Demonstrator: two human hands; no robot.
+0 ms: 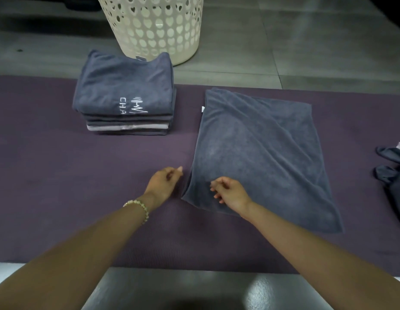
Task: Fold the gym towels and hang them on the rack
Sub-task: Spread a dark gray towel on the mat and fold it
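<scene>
A dark grey towel (pixel 257 151) lies spread flat and slightly creased on the purple mat (pixel 60 175), right of centre. My right hand (pixel 230 191) hovers over its near left corner with fingers loosely curled and holds nothing. My left hand (pixel 164 182) rests just left of that towel's edge, over the mat, fingers curled and empty; a bead bracelet sits on its wrist. A stack of several folded grey towels (pixel 125 95) stands at the back left of the mat, its top one bearing a white logo. No rack is in view.
A cream perforated laundry basket (pixel 156 25) stands on the tiled floor behind the stack. More dark cloth (pixel 393 175) lies crumpled at the mat's right edge. A glossy dark surface (pixel 194 289) runs along the near side.
</scene>
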